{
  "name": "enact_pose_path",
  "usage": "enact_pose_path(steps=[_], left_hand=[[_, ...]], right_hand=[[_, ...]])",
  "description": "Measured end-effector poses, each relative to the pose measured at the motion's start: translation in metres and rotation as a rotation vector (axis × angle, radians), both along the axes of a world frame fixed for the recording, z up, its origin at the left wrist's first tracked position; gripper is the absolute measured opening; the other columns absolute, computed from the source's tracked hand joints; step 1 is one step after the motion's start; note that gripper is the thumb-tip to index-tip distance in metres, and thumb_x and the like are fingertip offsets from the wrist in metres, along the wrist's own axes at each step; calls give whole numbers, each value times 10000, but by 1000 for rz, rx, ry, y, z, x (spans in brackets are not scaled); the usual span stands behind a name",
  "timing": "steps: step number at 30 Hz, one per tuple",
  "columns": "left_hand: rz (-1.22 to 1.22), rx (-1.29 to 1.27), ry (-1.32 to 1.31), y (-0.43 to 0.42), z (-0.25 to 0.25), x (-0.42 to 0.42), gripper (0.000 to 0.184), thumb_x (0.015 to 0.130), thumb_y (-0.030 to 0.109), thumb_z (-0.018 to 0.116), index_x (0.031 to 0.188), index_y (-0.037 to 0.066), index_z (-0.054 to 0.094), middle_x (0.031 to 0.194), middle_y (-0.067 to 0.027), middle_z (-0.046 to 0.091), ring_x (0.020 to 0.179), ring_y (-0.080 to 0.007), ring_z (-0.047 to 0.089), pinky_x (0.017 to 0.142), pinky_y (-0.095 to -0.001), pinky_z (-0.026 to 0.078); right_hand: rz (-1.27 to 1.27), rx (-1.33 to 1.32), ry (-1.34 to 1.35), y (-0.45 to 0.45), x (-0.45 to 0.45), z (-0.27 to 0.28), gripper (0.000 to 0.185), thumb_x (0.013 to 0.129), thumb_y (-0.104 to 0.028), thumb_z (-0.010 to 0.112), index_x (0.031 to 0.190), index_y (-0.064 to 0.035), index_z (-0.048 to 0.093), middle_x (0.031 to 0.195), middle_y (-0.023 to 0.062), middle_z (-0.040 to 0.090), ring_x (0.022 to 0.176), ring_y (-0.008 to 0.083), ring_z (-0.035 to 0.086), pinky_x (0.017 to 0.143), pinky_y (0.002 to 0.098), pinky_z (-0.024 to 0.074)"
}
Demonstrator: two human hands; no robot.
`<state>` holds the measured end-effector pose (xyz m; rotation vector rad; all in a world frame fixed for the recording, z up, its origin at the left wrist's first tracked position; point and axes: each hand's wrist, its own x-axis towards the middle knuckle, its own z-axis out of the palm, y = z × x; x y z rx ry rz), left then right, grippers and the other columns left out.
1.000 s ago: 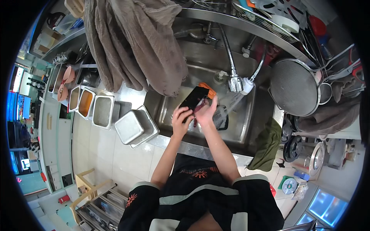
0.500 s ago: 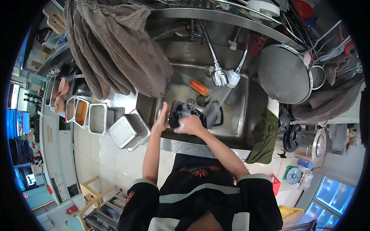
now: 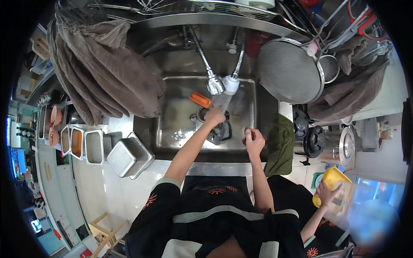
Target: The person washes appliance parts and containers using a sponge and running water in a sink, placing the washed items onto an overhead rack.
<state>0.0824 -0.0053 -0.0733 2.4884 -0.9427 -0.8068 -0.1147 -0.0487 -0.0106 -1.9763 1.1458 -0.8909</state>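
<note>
Under the running tap water, my left hand (image 3: pixel 215 116) reaches to a black object (image 3: pixel 224 131) in the steel sink (image 3: pixel 172 135); its fingers are partly hidden by the water and the hand itself. My right hand (image 3: pixel 254 142) is closed around a dark red item (image 3: pixel 248 136) near the sink's right side. An orange object (image 3: pixel 200 99) lies in the sink, up and left of the drain. Two flexible taps, a chrome spray head (image 3: pixel 214 84) and a white one (image 3: pixel 231 85), hang over the basin.
Brown cloth (image 3: pixel 107 73) hangs at the left, a large strainer (image 3: pixel 291 71) at the right. Metal pans (image 3: pixel 129 157) stand left of the sink; green cloth (image 3: pixel 282 146) drapes its right edge. A co-worker's hand (image 3: pixel 328 193) holds a yellow container (image 3: pixel 336 178) at the lower right.
My left hand has moved right and forward to the water; my right hand has left the black object and moved right. A co-worker with a yellow container has come in at the right.
</note>
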Motion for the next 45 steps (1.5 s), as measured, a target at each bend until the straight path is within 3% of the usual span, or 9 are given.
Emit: enact_pose_path(steps=[3,13,22,23,29,33,38,42,45], left_hand=[[-27,4,-66,-35,-6,25,484,706,367,513,1127,131,482,1222,-187,382,1120,-292,377,901,-378,343],[836,-390,1331,107,67,50,451,673,131,491,1097,54,356,1048,-166,410,947,-348,473,760,-524,433],[341,-351,299,150,97,57,466,672,39,436,1137,50,412,961,-131,535,848,-196,537,709,-277,446],[410,-480,469,146,92,63,479,626,4,386,1076,136,480,868,-49,537,739,-148,522,515,-297,440],[794,-696,1304,95,10,67,426,700,-51,412,1121,9,435,965,-149,545,846,-215,547,731,-346,466],[840,-743,1780,51,-93,10,353,901,293,272,1179,117,400,1093,-69,511,925,-220,529,827,-419,415],[1181,-803,2862,17,-42,-30,410,845,159,352,1216,-6,293,1274,-90,344,648,-145,581,488,-191,482],[847,-440,3208,41,-35,-25,593,730,110,450,1286,110,245,706,-86,550,477,-100,470,414,-221,393],[844,-151,2998,73,-39,-8,511,793,236,371,1266,78,261,492,-21,405,382,-96,374,336,-209,310]], right_hand=[[-147,172,-36,-5,-12,29,174,765,-163,562,754,9,587,534,47,549,453,107,525,469,235,421],[-355,526,-145,-3,-50,2,236,794,-199,522,773,28,584,590,48,563,533,83,507,531,229,419],[-276,322,-97,1,-34,-22,224,778,-195,532,759,23,582,582,48,563,534,93,504,521,248,415],[-264,361,-132,4,-29,-13,215,783,-182,531,759,26,582,580,43,562,538,88,505,525,238,416],[-260,394,-181,17,-35,-2,180,791,-152,526,775,20,573,594,33,553,520,69,493,485,216,406],[-256,469,-461,20,-29,-19,158,799,-120,493,752,19,553,560,37,525,441,83,462,400,216,376],[-252,557,-379,38,-35,2,171,811,-145,490,776,8,559,591,49,530,455,79,458,391,215,365],[-266,323,-268,50,-34,-22,185,801,-161,515,782,15,571,608,42,550,504,68,479,462,220,389],[-256,442,-251,65,-21,6,189,796,-162,524,788,19,578,613,38,561,530,65,485,505,215,399]])
